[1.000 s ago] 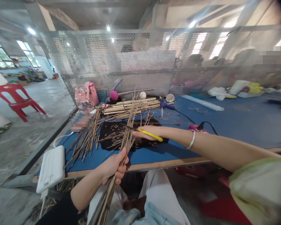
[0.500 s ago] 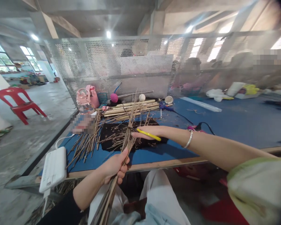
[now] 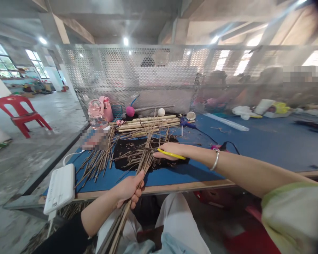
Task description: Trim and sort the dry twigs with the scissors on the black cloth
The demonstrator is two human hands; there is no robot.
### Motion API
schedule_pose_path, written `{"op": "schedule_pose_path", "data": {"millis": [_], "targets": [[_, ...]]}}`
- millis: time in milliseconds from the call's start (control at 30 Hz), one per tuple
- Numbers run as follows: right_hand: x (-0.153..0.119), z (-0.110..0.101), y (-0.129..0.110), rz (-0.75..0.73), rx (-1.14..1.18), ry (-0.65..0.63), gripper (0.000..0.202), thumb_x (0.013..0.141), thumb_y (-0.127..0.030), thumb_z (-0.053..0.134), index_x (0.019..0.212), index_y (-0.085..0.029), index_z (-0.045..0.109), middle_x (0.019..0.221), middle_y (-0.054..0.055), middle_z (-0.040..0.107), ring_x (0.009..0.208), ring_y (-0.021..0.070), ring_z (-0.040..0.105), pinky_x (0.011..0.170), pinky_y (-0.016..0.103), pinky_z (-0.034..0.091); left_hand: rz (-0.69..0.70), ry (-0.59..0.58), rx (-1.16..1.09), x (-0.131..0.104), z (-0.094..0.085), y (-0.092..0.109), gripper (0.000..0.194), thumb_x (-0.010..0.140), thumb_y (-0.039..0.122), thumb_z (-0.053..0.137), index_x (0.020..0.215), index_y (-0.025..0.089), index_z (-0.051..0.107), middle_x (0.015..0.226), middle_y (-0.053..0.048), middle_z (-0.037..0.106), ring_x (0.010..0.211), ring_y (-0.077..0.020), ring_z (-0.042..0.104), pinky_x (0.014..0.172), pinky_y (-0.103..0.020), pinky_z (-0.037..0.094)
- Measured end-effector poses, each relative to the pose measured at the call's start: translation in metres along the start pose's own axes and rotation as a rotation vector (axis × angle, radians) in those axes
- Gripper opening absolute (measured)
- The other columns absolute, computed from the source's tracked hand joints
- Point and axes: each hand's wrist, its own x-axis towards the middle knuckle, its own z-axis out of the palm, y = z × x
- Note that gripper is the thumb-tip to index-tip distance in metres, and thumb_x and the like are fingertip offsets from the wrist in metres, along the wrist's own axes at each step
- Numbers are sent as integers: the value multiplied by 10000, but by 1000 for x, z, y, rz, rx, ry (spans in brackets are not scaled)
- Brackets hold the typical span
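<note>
A bundle of thin dry twigs (image 3: 142, 162) slants from my lap up over the table's front edge. My left hand (image 3: 130, 189) is wrapped around its middle. Beside the bundle's upper part, my right hand (image 3: 169, 151) grips yellow-handled scissors (image 3: 172, 154), whose blades reach in among the twigs. Whether the blades are parted cannot be made out. Beneath lies a black cloth (image 3: 120, 160) strewn with loose twigs and bits. More cut twigs (image 3: 98, 164) are heaped to its left.
Thicker pale sticks (image 3: 148, 123) lie behind the cloth, near a blue glue gun (image 3: 187, 123) with its cord. A pink bottle (image 3: 98, 114) stands at back left. A white power bank (image 3: 59, 188) sits at the front left corner. A perforated metal screen (image 3: 108, 77) borders the table.
My right hand and the scissors have shifted slightly right and down along the bundle. My left hand keeps its grip, and the view has tilted a little.
</note>
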Motion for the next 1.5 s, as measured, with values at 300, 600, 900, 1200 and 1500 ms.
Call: {"op": "schedule_pose_path", "data": {"millis": [300, 600, 900, 1200, 1500], "targets": [[3, 8, -4, 76, -7, 31, 733, 791, -751, 216, 795, -161, 650, 790, 115, 679, 663, 204, 606, 562, 256, 382, -36, -14, -59, 3, -3, 2, 606, 635, 811, 397, 709, 210, 379, 443, 110, 293, 343, -31, 225, 346, -165, 316], [-10, 2, 0, 74, -127, 53, 711, 842, -683, 231, 813, -139, 687, 802, 145, 691, 688, 220, 631, 584, 271, 399, -33, -4, 13, 2, -1, 7, 613, 639, 818, 368, 708, 209, 374, 445, 111, 299, 331, -31, 241, 345, -167, 312], [9, -3, -10, 74, -21, -93, 827, 778, -768, 186, 914, -118, 679, 894, 148, 686, 740, 231, 638, 637, 291, 450, -12, 29, 69, -1, 0, 5, 597, 661, 797, 382, 682, 201, 386, 453, 96, 320, 338, -35, 258, 350, -180, 326], [1, 3, -4, 122, -131, -26, 745, 824, -707, 235, 872, -127, 699, 861, 157, 696, 744, 231, 647, 627, 277, 427, -50, -30, 25, 4, -6, 8, 585, 674, 789, 375, 698, 205, 392, 431, 104, 297, 324, -30, 220, 338, -170, 313], [-5, -8, -7, 103, -142, -69, 712, 839, -677, 260, 867, -112, 693, 882, 161, 693, 769, 241, 643, 625, 275, 414, -33, 14, 82, -5, -4, 6, 609, 630, 805, 411, 678, 199, 414, 422, 97, 321, 323, -35, 255, 323, -174, 322]]}}
